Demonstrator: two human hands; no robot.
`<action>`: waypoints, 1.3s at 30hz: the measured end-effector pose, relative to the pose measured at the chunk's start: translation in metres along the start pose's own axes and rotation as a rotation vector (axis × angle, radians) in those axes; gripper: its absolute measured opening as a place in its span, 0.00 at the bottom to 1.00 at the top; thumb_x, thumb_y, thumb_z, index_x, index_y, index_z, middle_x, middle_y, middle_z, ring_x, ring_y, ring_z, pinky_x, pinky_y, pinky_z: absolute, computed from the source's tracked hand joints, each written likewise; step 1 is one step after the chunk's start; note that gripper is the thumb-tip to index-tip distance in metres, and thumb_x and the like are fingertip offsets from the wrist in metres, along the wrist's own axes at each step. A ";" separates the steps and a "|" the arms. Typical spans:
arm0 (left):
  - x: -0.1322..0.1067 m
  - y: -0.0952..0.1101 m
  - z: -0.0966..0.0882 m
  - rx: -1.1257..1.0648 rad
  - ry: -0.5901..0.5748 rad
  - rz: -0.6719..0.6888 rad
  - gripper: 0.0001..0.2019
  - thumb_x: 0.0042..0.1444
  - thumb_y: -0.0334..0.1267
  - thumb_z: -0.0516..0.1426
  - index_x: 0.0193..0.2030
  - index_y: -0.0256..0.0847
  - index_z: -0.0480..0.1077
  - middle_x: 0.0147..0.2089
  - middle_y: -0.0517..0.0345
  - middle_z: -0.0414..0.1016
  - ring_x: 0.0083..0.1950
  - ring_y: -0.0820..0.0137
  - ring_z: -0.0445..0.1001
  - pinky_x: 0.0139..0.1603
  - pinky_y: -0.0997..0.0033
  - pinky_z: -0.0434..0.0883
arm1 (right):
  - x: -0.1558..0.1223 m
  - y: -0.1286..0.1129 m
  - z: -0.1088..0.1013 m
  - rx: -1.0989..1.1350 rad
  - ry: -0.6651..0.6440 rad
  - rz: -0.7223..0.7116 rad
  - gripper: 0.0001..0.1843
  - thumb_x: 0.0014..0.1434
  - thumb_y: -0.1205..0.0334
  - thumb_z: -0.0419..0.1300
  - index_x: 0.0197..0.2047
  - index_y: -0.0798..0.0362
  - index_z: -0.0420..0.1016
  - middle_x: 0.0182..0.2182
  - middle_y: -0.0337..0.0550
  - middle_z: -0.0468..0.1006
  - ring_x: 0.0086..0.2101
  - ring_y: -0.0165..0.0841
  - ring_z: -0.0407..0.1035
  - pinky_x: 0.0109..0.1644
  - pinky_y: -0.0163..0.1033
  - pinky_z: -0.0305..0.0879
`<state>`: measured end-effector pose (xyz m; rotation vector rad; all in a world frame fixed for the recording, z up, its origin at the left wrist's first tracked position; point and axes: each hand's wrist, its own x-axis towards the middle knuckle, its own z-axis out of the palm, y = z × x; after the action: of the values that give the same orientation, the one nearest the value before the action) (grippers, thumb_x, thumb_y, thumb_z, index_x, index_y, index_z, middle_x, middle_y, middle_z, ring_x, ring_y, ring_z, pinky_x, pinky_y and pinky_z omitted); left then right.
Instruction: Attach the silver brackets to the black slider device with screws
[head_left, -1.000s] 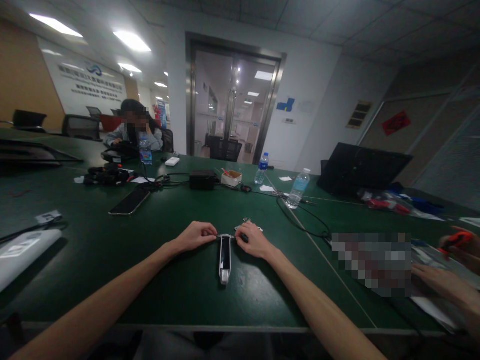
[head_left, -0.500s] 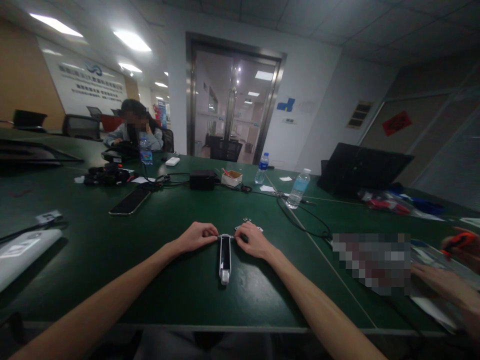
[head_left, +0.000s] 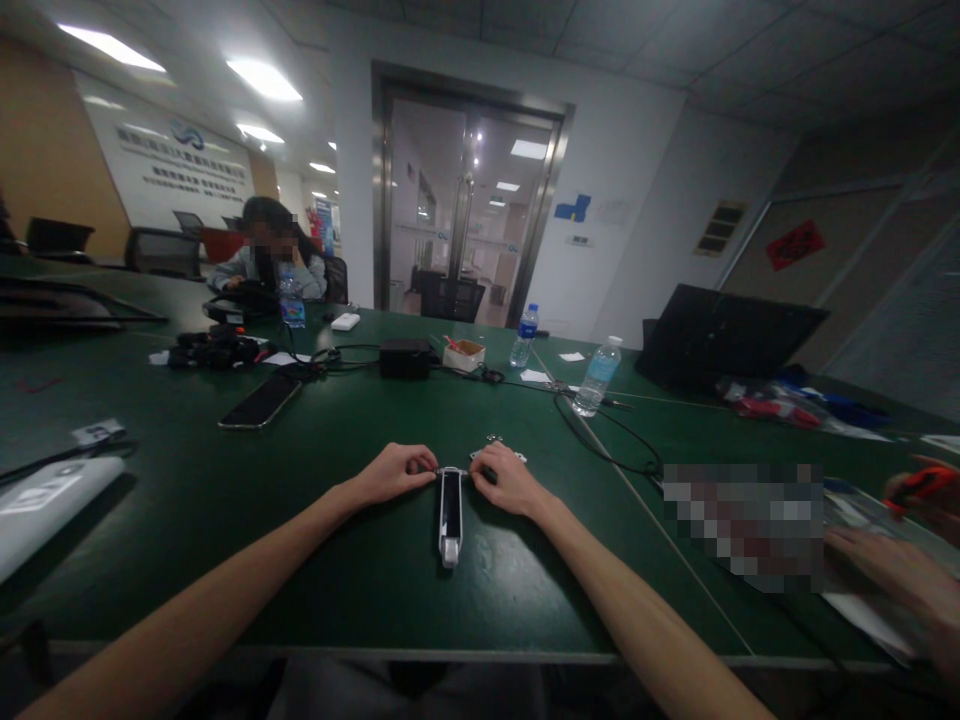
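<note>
A long white and black handheld device lies on the green table, pointing towards me. My left hand and my right hand sit at either side of its far end, with fingertips pinching a thin crosspiece there. The crosspiece is mostly hidden by my fingers. Just beyond my right hand lies a small silver metal part, not touching it.
Near the device lie a black phone, a black power adapter, tangled cables and water bottles. A co-worker's hands work at the right over papers, holding something orange-red. Another person sits at the far end. The near table edge runs below.
My hands and the device stay in place. The whole view has tilted slightly, and the co-worker's hands at the right have shifted a little.
</note>
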<state>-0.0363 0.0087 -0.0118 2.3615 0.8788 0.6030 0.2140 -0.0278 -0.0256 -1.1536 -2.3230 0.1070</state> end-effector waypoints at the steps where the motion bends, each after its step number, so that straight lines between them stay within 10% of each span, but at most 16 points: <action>1: 0.000 0.000 0.000 0.002 0.002 -0.002 0.10 0.57 0.40 0.58 0.42 0.37 0.74 0.38 0.58 0.77 0.34 0.72 0.72 0.34 0.75 0.68 | 0.000 0.000 0.000 -0.001 0.003 -0.004 0.05 0.55 0.71 0.57 0.30 0.53 0.70 0.30 0.41 0.73 0.35 0.34 0.65 0.43 0.39 0.60; 28: 0.000 -0.002 0.001 -0.011 -0.022 0.009 0.13 0.58 0.43 0.57 0.44 0.37 0.73 0.40 0.56 0.76 0.33 0.72 0.72 0.33 0.74 0.68 | -0.001 -0.001 -0.001 0.017 0.007 -0.009 0.05 0.55 0.71 0.56 0.30 0.53 0.71 0.30 0.41 0.74 0.36 0.33 0.65 0.44 0.39 0.60; 39: 0.001 -0.002 0.002 0.007 -0.003 0.007 0.14 0.58 0.47 0.57 0.42 0.38 0.74 0.39 0.57 0.77 0.33 0.71 0.72 0.33 0.74 0.67 | -0.001 0.025 0.003 -0.047 0.205 0.153 0.05 0.57 0.68 0.56 0.35 0.53 0.72 0.36 0.44 0.75 0.39 0.36 0.65 0.47 0.42 0.62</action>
<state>-0.0359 0.0100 -0.0147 2.3726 0.8727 0.5997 0.2306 -0.0126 -0.0361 -1.3015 -2.0681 -0.0106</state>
